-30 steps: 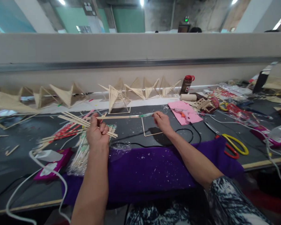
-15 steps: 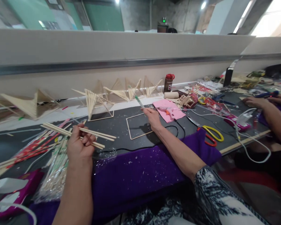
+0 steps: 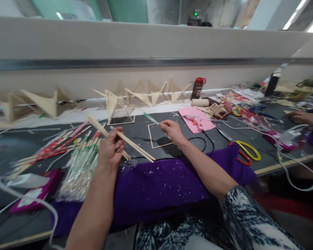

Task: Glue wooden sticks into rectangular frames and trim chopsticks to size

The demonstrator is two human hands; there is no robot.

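Observation:
My left hand (image 3: 111,147) is closed around several bare wooden chopsticks (image 3: 139,149), which cross in its fingers and point out on both sides. Pinched in the fingers of my right hand (image 3: 173,132) is a thin clear plastic chopstick wrapper (image 3: 150,118) with a green end; whether a stick is inside cannot be made out. Below and beside that hand, a rectangular frame of thin sticks (image 3: 151,140) lies on the dark tabletop. A plastic bag of wrapped chopsticks (image 3: 77,177) rests left of my left forearm, near red-wrapped chopsticks (image 3: 53,149).
Fan-shaped stick structures (image 3: 111,104) line the back wall. A glue gun (image 3: 195,121) lies on a pink sheet (image 3: 190,127), with scissors (image 3: 246,149) to its right. Purple cloth (image 3: 159,184) covers the front edge. A co-worker's hand (image 3: 304,118) is at far right.
The view has shifted, so the table appears farther right. My left hand has turned the chopsticks to slope down rightward. The wrapper in my right hand has tilted lower, toward the left.

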